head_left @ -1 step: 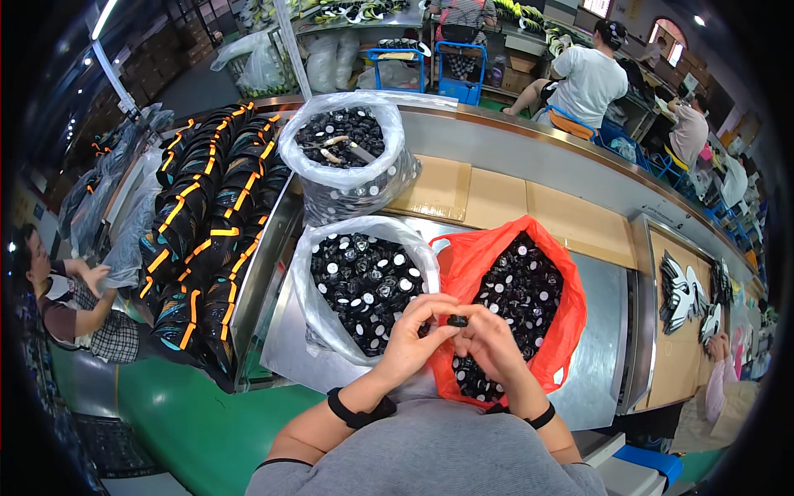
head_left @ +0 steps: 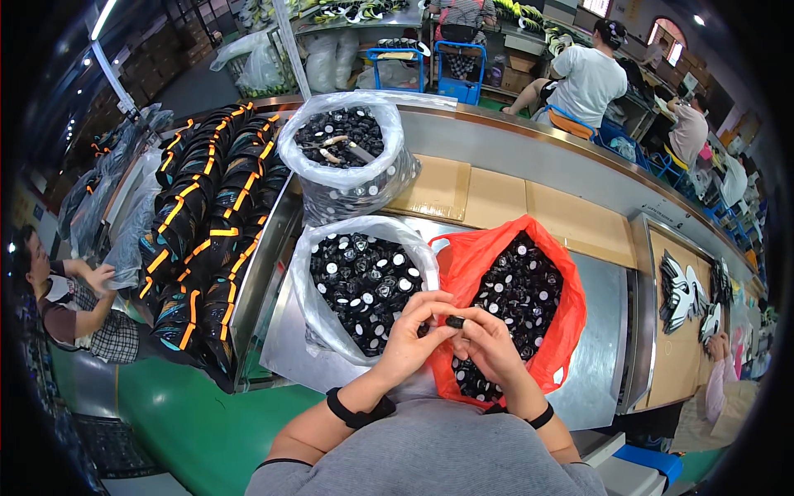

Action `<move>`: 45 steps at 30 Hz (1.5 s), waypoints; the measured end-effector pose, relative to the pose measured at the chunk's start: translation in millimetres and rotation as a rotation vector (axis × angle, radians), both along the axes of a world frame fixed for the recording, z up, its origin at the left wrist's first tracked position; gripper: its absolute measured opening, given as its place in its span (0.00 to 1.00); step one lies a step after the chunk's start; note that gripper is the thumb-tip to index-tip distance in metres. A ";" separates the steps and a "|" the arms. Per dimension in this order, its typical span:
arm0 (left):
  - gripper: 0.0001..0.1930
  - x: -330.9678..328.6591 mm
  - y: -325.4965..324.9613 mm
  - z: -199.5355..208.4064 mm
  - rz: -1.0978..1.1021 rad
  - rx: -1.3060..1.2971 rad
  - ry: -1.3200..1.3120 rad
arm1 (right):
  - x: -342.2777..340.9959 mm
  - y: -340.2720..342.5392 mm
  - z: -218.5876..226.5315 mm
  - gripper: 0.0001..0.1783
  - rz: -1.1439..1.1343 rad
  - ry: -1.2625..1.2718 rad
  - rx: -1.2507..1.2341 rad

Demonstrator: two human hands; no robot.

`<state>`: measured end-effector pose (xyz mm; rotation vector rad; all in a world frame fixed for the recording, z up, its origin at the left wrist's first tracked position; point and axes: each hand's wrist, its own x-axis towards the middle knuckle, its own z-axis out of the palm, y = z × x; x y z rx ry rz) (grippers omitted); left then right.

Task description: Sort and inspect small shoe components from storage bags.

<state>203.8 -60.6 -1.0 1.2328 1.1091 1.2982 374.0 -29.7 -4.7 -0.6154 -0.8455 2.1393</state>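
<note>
A small black round part (head_left: 455, 321) is pinched between the fingertips of my left hand (head_left: 411, 335) and my right hand (head_left: 490, 341); its exact kind is too small to tell. Both hands meet over the inner edges of two bags. Under my right hand stands a red plastic bag (head_left: 571, 318), full of small black parts, some with white discs. To the left, a clear plastic bag (head_left: 308, 285) with a rolled rim holds similar black and white parts. Black bands circle both my wrists.
Behind stands another clear bag (head_left: 395, 136) of black parts, with tools on top. Stacked black pieces with orange strips (head_left: 198, 215) fill the left bench. Cardboard sheets (head_left: 571, 215) line the bench; white and black pieces (head_left: 683, 291) lie at right. Co-workers (head_left: 591, 74) sit beyond.
My fingers have shifted slightly around the small black part, which has turned and now sits a little to the left. At the left, a co-worker's hands have moved slightly.
</note>
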 end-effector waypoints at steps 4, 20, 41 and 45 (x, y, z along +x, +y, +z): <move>0.14 -1.0 -2.4 11.6 -0.034 -0.059 -0.181 | -6.1 2.6 7.7 0.15 -0.229 -0.270 0.214; 0.13 -8.6 -0.3 4.1 -0.073 -0.275 -0.375 | -19.2 -8.7 6.8 0.18 -0.423 -0.656 0.869; 0.17 -1.2 4.0 -11.2 -0.294 -0.398 -0.926 | -22.4 -8.0 -0.7 0.15 -0.584 -0.639 1.056; 0.17 1.4 -1.1 -14.6 -0.284 -0.330 -0.969 | -22.2 -8.1 -0.3 0.14 -0.617 -0.639 1.072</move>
